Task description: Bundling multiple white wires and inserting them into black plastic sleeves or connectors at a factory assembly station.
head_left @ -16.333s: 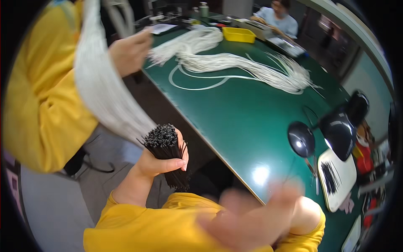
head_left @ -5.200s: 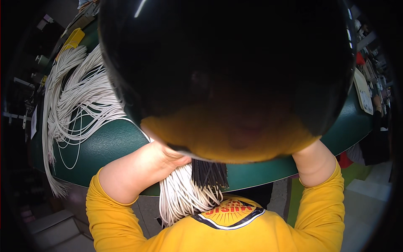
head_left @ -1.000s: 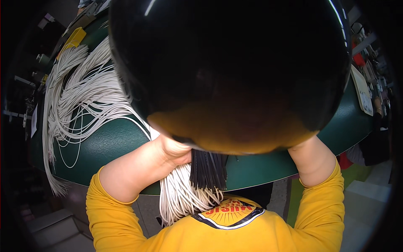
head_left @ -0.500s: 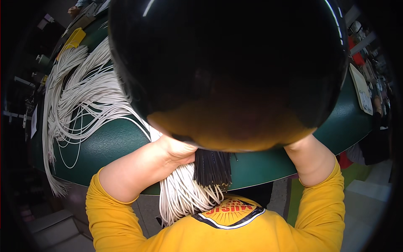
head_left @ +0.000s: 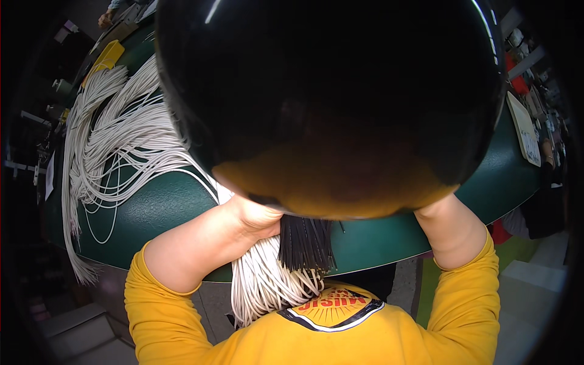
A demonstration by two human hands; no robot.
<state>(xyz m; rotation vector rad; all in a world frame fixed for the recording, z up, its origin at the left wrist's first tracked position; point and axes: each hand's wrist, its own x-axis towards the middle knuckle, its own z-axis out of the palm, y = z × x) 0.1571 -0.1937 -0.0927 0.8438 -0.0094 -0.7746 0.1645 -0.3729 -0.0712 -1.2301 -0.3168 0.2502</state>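
Observation:
A large glossy black rounded thing (head_left: pixel 334 109) fills the upper middle of the view and hides most of both hands. Only the wrist and heel of my left hand (head_left: pixel 260 218) show at its lower edge, against a bundle of white wires (head_left: pixel 267 277) that hangs over the table's near edge. Beside this hand, a bunch of short black wires (head_left: pixel 305 246) points down toward me, its ends bare or tipped. Of my right hand (head_left: pixel 433 208) little more than the wrist is visible. The fingers of both hands, and whatever they hold, are hidden.
More long white wires (head_left: pixel 131 134) lie in loops across the left of the green table (head_left: pixel 176 207). A yellow bin (head_left: pixel 109 55) stands at the far left, a pale board (head_left: pixel 523 131) at the right edge. Another person's hand (head_left: pixel 106 19) shows at the upper left.
The black wires have shifted slightly to the left. My right wrist has moved a little to the right; the white wires look the same.

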